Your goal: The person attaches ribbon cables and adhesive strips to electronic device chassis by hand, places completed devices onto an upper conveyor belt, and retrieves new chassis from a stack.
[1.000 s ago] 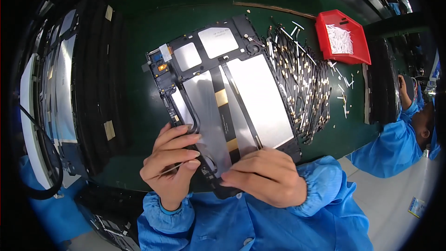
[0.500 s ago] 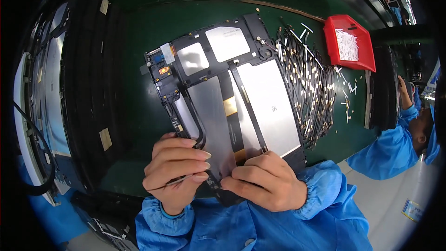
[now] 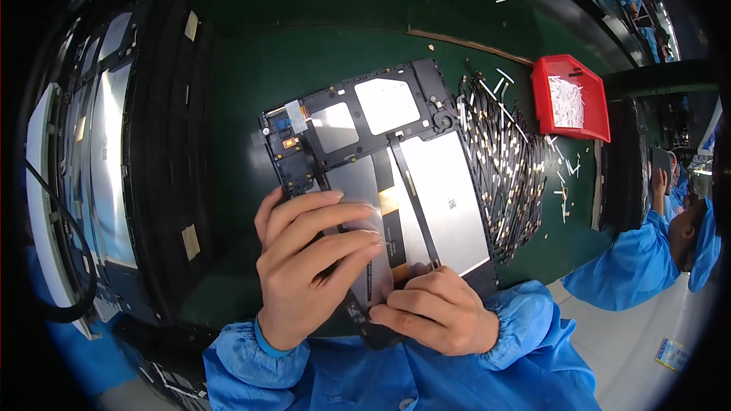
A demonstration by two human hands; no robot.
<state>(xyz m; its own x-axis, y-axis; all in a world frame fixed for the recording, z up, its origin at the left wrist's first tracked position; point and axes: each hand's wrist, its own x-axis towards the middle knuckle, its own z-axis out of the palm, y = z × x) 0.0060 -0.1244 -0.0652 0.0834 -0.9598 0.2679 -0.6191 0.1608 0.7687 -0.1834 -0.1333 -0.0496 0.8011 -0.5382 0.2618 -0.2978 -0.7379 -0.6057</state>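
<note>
Fingers (image 3: 415, 303) of the right hand (image 3: 457, 323) bunched and curled against the lower part of a flat, black-framed panel with silver metal plates (image 3: 449, 205); what they pinch, if anything, is hidden. Left hand (image 3: 304, 278) has fingers stretched over the panel's left side, thumb near index tip; can't tell if they grip. Panel is tilted in front of the person, over the dark green tabletop (image 3: 236, 68), near edge close to the blue smock (image 3: 358, 380). Across it: a black ribbon with gold patches (image 3: 390, 232), a narrow black strip to its right, a small orange component (image 3: 290, 142) upper left. Just right of it, a heap of thin black cables with gold-coloured bits (image 3: 506, 183). Beyond, a red plastic bin (image 3: 598, 120) holds white slips (image 3: 566, 103); more slips scattered below it. Far left, a stack of black and silver panels (image 3: 114, 152), a thick black cable (image 3: 85, 293) curving beside. Far right, a co-worker in blue (image 3: 628, 270); yellow-and-blue card (image 3: 671, 354) on pale floor (image 3: 609, 327).
</note>
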